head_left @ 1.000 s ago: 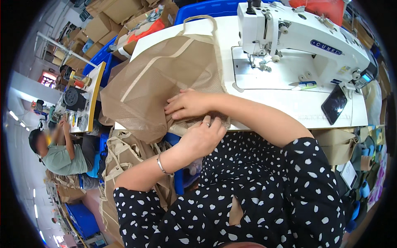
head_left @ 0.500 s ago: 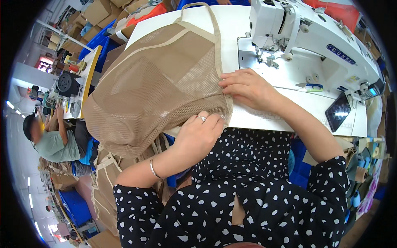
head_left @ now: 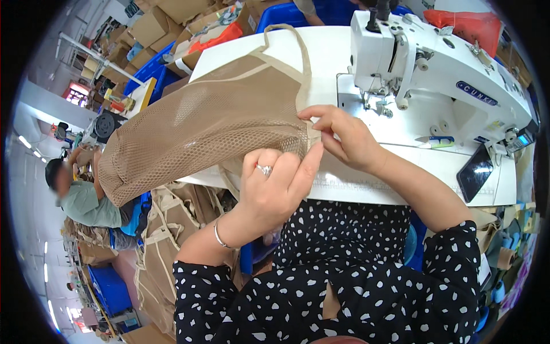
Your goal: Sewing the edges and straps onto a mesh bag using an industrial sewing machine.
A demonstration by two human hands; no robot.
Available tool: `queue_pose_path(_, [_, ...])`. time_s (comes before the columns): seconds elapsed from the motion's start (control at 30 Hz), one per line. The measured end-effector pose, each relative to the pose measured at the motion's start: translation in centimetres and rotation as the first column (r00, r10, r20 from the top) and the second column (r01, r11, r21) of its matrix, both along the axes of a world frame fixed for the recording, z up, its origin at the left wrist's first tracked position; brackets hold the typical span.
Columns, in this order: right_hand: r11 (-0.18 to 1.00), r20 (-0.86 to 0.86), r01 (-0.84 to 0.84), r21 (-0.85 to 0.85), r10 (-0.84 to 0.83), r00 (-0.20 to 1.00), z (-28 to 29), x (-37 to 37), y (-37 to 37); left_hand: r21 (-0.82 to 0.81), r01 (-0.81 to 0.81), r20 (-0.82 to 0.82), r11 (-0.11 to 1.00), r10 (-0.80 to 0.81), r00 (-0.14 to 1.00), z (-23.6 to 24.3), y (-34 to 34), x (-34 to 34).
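Note:
A tan mesh bag (head_left: 200, 123) with beige bound edges and a strap loop lies over the left part of the white sewing table (head_left: 326, 43), its bulk hanging past the near-left edge. My left hand (head_left: 275, 180), wearing a ring, is closed on the bag's right edge, its index finger reaching to the beige binding. Just beyond it, my right hand (head_left: 346, 137) pinches the same binding between thumb and fingers. To the right of the bag stands a white sewing machine (head_left: 441, 74), its needle area apart from the fabric.
A dark phone (head_left: 474, 172) and a small thread snipper (head_left: 438, 139) lie on the table's right side. More tan mesh bags (head_left: 163, 246) hang below its left edge. Blue bins (head_left: 107, 289) and cardboard boxes surround the place. A co-worker (head_left: 86, 195) sits at far left.
The bag's body has been drawn flatter and folded over. My left hand has shifted up and right toward the binding, and the right hand's fingers now pinch it. The whole view has shifted slightly.

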State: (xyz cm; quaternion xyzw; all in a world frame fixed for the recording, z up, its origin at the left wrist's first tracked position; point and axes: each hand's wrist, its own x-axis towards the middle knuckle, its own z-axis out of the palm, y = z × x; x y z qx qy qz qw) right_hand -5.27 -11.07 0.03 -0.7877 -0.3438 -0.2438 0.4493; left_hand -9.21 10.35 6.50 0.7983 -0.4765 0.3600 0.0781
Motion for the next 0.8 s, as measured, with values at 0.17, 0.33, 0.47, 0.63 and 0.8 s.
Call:
queue_pose_path(0.17, [0.987, 0.007, 0.03, 0.161, -0.032, 0.999, 2.2, 0.1, 0.7, -0.017, -0.136, 0.239, 0.991, 0.136, 0.962, 2.2, -0.3, 1.1])
queue_pose_path(0.33, [0.994, 0.178, 0.098, 0.05, -0.105, 0.978, 3.8, 0.8, 0.4, -0.131, -0.05, 0.082, 0.99, 0.061, 0.995, 3.0, 0.2, 2.5])
queue_pose_path(0.47, [0.99, 0.202, 0.098, 0.102, -0.117, 0.972, 3.7, 0.8, 0.3, -0.11, -0.072, 0.031, 0.991, 0.076, 0.997, 2.8, 0.6, 2.4])
queue_pose_path(0.63, [0.985, 0.192, 0.121, 0.124, -0.144, 0.971, 3.4, 0.2, 0.5, -0.203, -0.027, -0.069, 0.979, 0.014, 0.998, 2.4, 0.5, 3.0])
queue_pose_path(0.8, [0.986, 0.181, 0.115, 0.124, -0.136, 0.974, 3.6, -0.1, 0.4, -0.233, -0.042, -0.089, 0.972, 0.022, 0.996, 2.2, 0.1, 3.4])
